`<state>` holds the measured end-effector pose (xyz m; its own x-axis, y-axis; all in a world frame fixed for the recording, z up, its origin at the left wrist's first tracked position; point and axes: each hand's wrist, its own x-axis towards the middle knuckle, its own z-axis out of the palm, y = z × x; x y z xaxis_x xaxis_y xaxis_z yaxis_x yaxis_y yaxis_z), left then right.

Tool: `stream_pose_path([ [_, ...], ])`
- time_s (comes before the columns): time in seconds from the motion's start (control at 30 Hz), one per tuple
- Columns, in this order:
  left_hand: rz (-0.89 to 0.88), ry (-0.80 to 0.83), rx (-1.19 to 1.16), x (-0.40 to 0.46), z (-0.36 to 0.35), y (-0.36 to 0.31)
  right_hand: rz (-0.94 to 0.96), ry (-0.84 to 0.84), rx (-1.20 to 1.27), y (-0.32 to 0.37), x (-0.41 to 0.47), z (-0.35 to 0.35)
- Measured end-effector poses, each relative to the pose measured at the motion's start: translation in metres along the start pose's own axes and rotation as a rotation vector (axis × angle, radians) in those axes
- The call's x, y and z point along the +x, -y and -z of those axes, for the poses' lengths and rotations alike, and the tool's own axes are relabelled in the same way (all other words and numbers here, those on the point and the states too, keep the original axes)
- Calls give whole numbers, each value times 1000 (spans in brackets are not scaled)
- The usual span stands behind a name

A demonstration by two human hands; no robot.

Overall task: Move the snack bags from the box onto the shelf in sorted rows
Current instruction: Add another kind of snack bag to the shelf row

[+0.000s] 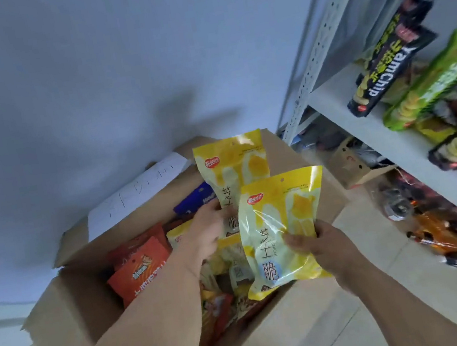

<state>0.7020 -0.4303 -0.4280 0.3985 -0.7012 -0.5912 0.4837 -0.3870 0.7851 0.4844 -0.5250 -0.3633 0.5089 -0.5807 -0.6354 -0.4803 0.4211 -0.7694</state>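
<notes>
While the cardboard box (69, 290) sits open at seven o'clock, its flaps folded out and its inside crowded with crinkly packets, an orange snack bag (141, 273) lies near its nine-o'clock wall. Just right of that, the left hand (209, 232) reaches over the box with thumb and fingers pinched on the lower part of a yellow bag (232, 166), which stands upright above the box toward twelve o'clock. Overlapping it at four o'clock is a second yellow bag (284, 229), gripped at its three-o'clock edge by the right hand (319, 245), thumb across the front.

Both pouches are glossy film, flat and pillow-shaped with sealed top bands, and the glare suggests a slick surface. They look light and soft, probably holding brittle contents, so a gentle pinch on a side seam or the top band seems safer than squeezing the middle.

Farther right, at two o'clock, the white metal shelf (363, 127) carries a dark Yam Chip bag (384, 70) and a green bag (429, 87) standing side by side.
</notes>
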Motion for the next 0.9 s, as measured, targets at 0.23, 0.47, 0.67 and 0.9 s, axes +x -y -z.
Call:
stream_pose_path([
  [0.23, -109, 141, 156, -79, -109, -100, 80, -246, 93, 11, -158, 52],
  [0.47, -226, 318, 343, -139, -292, -173, 191, -501, 284, 21, -261, 163],
  [0.67, -285, 511, 415, -170, -481, -181, 264, -697, 373, -3, -333, 295],
  [0.9, -333, 695, 475, -215, -711, -161, 315, -841, 369, -34, -408, 464],
])
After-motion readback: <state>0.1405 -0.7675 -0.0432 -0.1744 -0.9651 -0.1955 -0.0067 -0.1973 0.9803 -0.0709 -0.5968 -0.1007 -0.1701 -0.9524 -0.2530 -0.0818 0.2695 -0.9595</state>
